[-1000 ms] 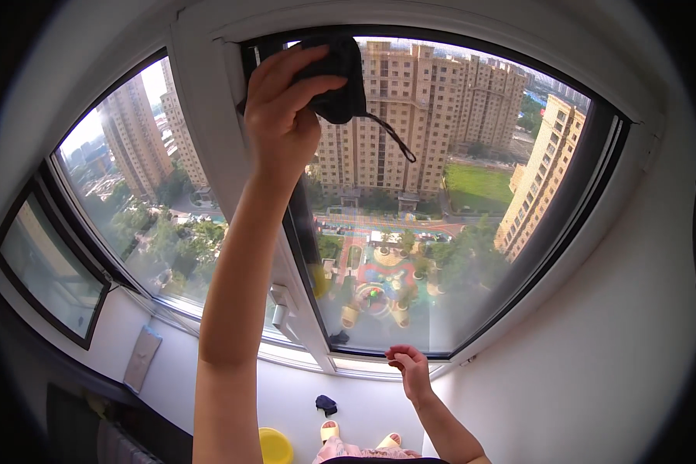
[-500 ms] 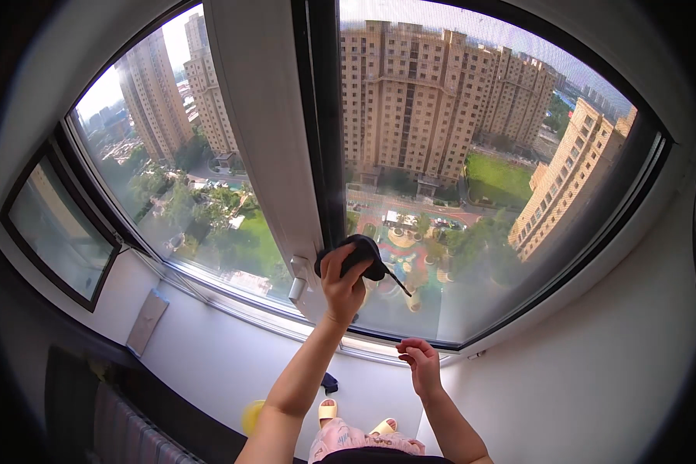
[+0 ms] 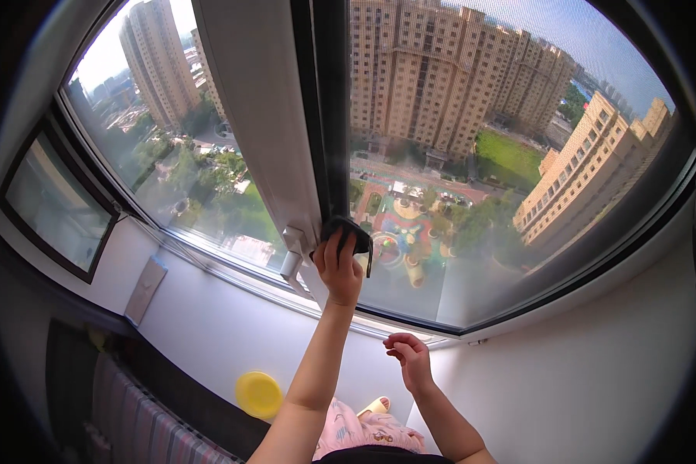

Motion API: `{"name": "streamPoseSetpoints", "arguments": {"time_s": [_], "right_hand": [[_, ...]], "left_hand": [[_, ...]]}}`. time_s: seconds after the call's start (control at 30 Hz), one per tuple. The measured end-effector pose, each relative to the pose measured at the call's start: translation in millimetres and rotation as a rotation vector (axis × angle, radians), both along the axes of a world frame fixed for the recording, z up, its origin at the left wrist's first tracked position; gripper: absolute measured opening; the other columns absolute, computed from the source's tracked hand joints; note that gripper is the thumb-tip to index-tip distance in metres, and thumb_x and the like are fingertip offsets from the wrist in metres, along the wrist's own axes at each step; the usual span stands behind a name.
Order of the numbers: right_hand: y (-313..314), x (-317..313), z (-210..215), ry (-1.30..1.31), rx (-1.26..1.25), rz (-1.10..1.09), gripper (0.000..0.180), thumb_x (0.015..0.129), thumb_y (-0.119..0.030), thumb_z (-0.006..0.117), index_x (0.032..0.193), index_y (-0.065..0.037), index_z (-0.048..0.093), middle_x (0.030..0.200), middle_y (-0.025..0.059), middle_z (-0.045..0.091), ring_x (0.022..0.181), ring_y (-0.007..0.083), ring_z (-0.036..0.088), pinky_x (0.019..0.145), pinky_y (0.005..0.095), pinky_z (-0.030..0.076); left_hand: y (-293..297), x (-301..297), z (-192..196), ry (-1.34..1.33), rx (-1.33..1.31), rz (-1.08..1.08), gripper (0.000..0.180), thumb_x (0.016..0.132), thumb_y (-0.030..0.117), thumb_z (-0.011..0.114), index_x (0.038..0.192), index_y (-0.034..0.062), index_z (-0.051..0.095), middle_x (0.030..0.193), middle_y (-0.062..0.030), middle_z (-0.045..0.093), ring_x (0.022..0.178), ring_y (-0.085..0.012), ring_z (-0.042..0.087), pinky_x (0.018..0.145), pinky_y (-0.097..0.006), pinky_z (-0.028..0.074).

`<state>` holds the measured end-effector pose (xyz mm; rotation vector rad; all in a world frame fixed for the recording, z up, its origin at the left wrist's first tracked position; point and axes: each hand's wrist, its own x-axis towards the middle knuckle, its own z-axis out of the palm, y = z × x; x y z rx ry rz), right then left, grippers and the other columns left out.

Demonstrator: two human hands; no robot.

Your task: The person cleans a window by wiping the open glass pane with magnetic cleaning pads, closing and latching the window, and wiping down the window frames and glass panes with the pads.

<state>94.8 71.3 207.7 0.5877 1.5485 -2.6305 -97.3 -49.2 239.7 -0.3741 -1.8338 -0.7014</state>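
Note:
My left hand (image 3: 338,267) is closed around a black, rounded, palm-sized block (image 3: 346,232). A short dark strap (image 3: 370,257) hangs from the block's right side. The hand holds it at the lower left of the right window pane (image 3: 410,240), beside the dark vertical frame (image 3: 329,139). What the block's far side touches is hidden. Just left of the hand is a white window handle (image 3: 291,254). My right hand (image 3: 411,362) hovers near the bottom edge of that pane, fingers loosely bent and apart, nothing visible in them.
A small dark-framed sash (image 3: 58,205) stands open at the left. Below it, a flat greyish piece (image 3: 145,290) leans on the white wall. A yellow round basin (image 3: 259,394) is at lower left, near striped cloth (image 3: 143,417). Tall buildings show outside.
My left hand and the black block have shifted slightly down, toward the frame. The strap now hangs nearly straight down. My view has moved, and the yellow basin shows more fully.

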Motion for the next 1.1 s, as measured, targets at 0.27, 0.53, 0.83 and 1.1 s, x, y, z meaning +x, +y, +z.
{"name": "streamPoseSetpoints", "arguments": {"time_s": [0.27,0.53,0.83,1.1], "right_hand": [[7.3,30.0,-18.0,-0.115,0.057,-0.036,0.017,0.083,0.0,0.049,0.093,-0.001,0.062,0.09,0.0103,0.064,0.087,0.0184,0.061,0.077,0.0302,0.049],[26.8,42.4,-25.1,-0.154,0.075,-0.071,0.017,0.085,-0.003,0.049,0.095,-0.001,0.062,0.092,0.0105,0.065,0.088,0.0175,0.061,0.079,0.0291,0.047],[37.1,46.8,-50.7,-0.257,0.088,-0.12,0.017,0.085,-0.002,0.049,0.096,0.0,0.062,0.092,0.0104,0.065,0.09,0.0177,0.061,0.079,0.0292,0.048],[52.3,42.8,-40.4,-0.223,0.103,-0.216,0.017,0.085,-0.001,0.047,0.095,-0.001,0.061,0.092,0.0104,0.064,0.089,0.0188,0.061,0.079,0.0312,0.048]], "left_hand": [[-5.7,29.0,-182.4,-0.573,0.173,-0.084,0.041,0.061,-0.006,0.053,0.101,0.0045,0.053,0.111,-0.0176,0.048,0.103,-0.0378,0.044,0.09,-0.048,0.034],[2.8,5.5,50.5,0.085,0.279,-0.223,0.035,0.071,-0.007,0.041,0.102,0.0011,0.056,0.112,-0.0212,0.052,0.106,-0.0394,0.049,0.092,-0.045,0.039],[54.7,28.6,-141.2,0.045,-0.098,-0.354,0.026,0.072,0.013,0.065,0.096,0.0245,0.067,0.106,0.0025,0.051,0.1,-0.0224,0.044,0.085,-0.04,0.038],[54.0,21.0,-16.1,0.084,0.047,-0.531,0.029,0.061,-0.002,0.058,0.081,0.0141,0.071,0.097,-0.0044,0.058,0.093,-0.0252,0.052,0.081,-0.035,0.043]]}}
